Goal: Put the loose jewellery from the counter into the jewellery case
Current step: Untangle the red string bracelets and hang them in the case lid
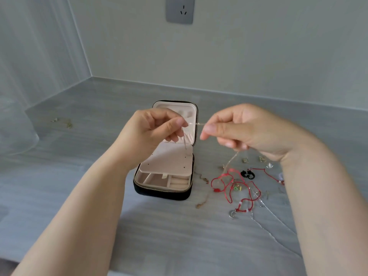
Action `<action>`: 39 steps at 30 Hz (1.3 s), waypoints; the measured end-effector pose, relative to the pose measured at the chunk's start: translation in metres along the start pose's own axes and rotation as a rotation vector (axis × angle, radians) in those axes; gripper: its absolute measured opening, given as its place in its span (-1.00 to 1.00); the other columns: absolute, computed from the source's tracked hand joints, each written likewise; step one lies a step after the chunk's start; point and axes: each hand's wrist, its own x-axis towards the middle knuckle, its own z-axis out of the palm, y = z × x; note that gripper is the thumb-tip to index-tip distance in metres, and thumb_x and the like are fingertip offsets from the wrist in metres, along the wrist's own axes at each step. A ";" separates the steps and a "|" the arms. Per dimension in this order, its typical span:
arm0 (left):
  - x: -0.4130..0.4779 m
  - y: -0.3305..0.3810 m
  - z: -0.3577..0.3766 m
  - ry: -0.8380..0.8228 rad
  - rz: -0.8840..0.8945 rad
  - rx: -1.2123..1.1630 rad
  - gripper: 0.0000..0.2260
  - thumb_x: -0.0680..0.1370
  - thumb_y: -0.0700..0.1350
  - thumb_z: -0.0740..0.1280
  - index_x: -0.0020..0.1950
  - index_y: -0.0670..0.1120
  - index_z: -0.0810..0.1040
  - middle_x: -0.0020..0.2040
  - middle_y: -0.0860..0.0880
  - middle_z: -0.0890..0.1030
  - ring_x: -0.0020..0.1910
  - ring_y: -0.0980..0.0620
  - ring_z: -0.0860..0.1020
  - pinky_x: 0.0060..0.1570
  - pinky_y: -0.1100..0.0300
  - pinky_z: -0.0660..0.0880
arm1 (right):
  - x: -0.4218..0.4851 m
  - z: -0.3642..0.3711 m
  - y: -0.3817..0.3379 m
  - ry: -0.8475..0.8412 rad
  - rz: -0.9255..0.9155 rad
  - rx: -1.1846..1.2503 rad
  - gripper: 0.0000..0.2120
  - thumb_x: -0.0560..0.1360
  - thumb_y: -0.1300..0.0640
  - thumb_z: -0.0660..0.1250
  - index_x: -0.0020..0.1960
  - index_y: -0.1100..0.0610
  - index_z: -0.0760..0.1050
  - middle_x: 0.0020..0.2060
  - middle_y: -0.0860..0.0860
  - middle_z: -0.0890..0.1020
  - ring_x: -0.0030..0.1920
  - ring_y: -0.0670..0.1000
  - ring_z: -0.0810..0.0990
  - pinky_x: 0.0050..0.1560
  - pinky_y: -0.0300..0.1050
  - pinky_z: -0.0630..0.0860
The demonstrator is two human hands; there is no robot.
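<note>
The left hand [157, 126] has its grip narrowed to a pinch on one end of a thin chain [196, 123], whose short tail hangs over the open jewellery case [159, 193] on the tabletop [99, 108]. The right hand [245, 128] pinches the chain too, its slack trailing toward the red cords [229, 182]. It seems best to lift that slack free of the tangle first, then lower the chain tail-first into a compartment.
</note>
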 end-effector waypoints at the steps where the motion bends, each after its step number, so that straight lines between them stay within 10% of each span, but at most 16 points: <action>1: 0.000 -0.001 -0.001 0.003 -0.007 0.012 -0.83 0.43 0.00 0.30 -0.22 -0.08 0.59 -0.39 0.07 0.58 -0.38 0.14 0.49 -0.30 0.34 0.44 | -0.003 -0.006 0.000 0.010 -0.036 0.050 -0.82 0.35 0.02 0.32 -0.25 0.12 0.58 -0.60 -0.10 0.35 -0.56 -0.16 0.24 -0.56 -0.38 0.16; 9: -0.001 0.000 -0.002 -0.067 -0.049 -0.164 -0.81 0.45 0.02 0.33 -0.30 -0.02 0.63 -0.41 0.06 0.50 -0.40 0.12 0.41 -0.32 0.35 0.40 | -0.022 -0.037 0.008 -0.074 -0.295 0.313 -0.83 0.34 -0.06 0.39 -0.27 0.04 0.61 -0.52 -0.12 0.46 -0.54 -0.14 0.33 -0.39 -0.12 0.14; 15: -0.004 0.006 0.007 -0.214 -0.048 -0.325 -0.92 0.43 -0.15 0.40 -0.27 -0.05 0.63 -0.45 0.01 0.52 -0.45 0.11 0.43 -0.39 0.33 0.39 | -0.002 -0.010 0.010 -0.016 -0.054 -0.136 -0.81 0.47 0.06 0.31 -0.30 0.06 0.55 -0.49 -0.12 0.45 -0.52 -0.14 0.34 -0.41 -0.36 0.30; 21: -0.007 0.008 0.013 -0.267 -0.039 -0.344 -0.88 0.34 -0.05 0.34 -0.28 -0.05 0.64 -0.41 -0.01 0.58 -0.44 0.09 0.48 -0.37 0.33 0.43 | 0.005 0.009 0.013 -0.128 0.033 -0.341 -0.79 0.38 -0.03 0.43 -0.05 -0.06 0.47 -0.04 -0.18 0.61 -0.16 -0.18 0.56 -0.08 -0.17 0.46; 27: -0.005 0.005 0.011 -0.277 0.003 -0.334 -0.90 0.30 -0.11 0.45 -0.20 -0.02 0.65 -0.35 0.01 0.58 -0.38 0.10 0.51 -0.33 0.32 0.45 | 0.007 0.016 0.010 -0.170 -0.063 -0.080 -0.78 0.44 0.34 0.33 0.01 0.10 0.45 -0.18 -0.11 0.63 -0.03 -0.13 0.59 0.11 -0.29 0.46; 32: -0.004 0.004 0.009 -0.225 -0.072 -0.291 -0.81 0.30 -0.29 0.45 -0.15 -0.07 0.64 -0.27 0.03 0.66 -0.30 0.12 0.59 -0.26 0.33 0.49 | 0.006 0.011 0.013 -0.151 0.040 -0.075 -0.87 0.52 0.24 0.24 -0.07 0.06 0.53 -0.41 -0.10 0.51 -0.43 -0.16 0.48 -0.09 -0.26 0.50; 39: -0.006 0.007 0.007 -0.163 -0.098 -0.234 -0.78 0.29 -0.26 0.41 -0.08 -0.13 0.57 -0.18 -0.01 0.68 -0.11 0.06 0.64 -0.05 0.28 0.52 | 0.005 0.000 0.011 0.102 0.041 -0.122 -0.89 0.47 0.13 0.33 -0.22 0.03 0.57 -0.28 -0.11 0.63 -0.43 -0.23 0.36 -0.42 -0.37 0.27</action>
